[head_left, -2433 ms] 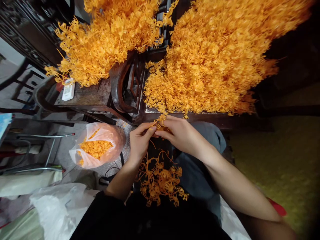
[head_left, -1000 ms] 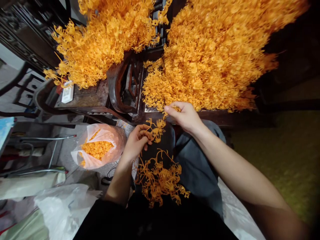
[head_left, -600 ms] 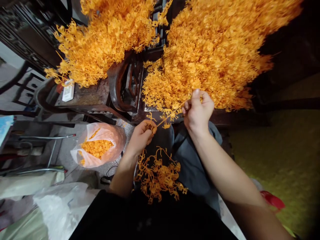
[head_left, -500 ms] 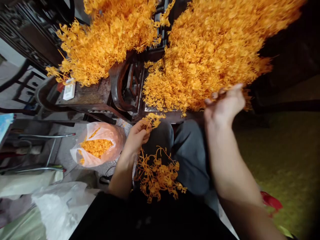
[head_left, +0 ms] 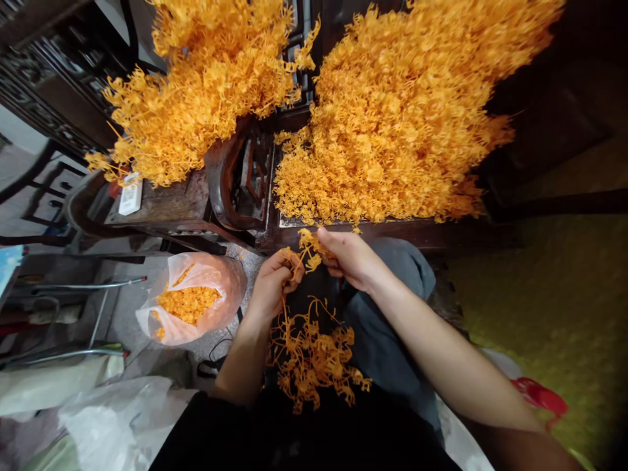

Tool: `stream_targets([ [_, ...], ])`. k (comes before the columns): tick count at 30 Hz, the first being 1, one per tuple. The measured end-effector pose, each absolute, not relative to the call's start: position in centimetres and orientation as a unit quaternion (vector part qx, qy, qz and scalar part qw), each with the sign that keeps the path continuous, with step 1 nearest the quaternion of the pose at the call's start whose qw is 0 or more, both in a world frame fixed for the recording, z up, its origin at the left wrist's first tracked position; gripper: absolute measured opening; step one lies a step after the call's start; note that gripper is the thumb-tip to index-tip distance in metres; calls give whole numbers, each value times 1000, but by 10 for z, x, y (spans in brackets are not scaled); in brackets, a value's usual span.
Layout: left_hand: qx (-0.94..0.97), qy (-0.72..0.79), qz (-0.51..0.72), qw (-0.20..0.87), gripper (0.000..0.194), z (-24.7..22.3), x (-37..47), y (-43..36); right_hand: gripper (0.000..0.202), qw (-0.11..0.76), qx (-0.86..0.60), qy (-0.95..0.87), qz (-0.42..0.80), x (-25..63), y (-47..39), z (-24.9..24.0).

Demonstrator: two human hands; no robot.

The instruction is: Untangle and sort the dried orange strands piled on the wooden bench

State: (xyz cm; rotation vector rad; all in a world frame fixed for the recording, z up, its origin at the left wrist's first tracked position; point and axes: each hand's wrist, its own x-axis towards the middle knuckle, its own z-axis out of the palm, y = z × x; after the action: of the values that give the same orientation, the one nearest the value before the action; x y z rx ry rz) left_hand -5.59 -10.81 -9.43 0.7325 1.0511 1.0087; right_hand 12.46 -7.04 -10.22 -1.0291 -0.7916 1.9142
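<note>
Between my two hands is an orange plastic-looking flower piece with thin curled strands. My left hand is closed on its strands from the left. Coming in from the right, my right hand pinches the piece's other side; its fingertips are partly hidden. A tangled bunch of orange flower pieces with long stems lies on my lap just below the hands. Straight ahead, a large heap of the same orange pieces covers a dark wooden seat, close beyond my fingers.
Left of the wooden armrest, a second orange heap sits on another chair beside a white box. A pinkish plastic bag holding orange pieces stands on the floor at left. White plastic sheeting lies lower left. Something red is at lower right.
My right hand has come back from the big heap to meet my left hand over my lap, and now grips the flower piece. My left hand has stayed nearly in place.
</note>
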Motion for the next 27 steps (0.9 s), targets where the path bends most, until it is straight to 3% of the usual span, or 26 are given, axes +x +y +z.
stream_targets([
  [7, 345, 445, 440, 700, 28, -94, -56, -110, 51, 415, -386, -300, 767, 123, -69, -106],
  [14, 321, 433, 438, 720, 42, -95, -50, -111, 48, 554, -533, -380, 514, 135, -65, -120],
  [19, 269, 413, 494, 716, 47, -85, -62, -111, 58, 673, -463, -291, 498, 166, -52, -116],
  [27, 288, 394, 453, 746, 46, -91, -68, -109, 51, 546, -394, -350, 652, 153, -68, -98],
])
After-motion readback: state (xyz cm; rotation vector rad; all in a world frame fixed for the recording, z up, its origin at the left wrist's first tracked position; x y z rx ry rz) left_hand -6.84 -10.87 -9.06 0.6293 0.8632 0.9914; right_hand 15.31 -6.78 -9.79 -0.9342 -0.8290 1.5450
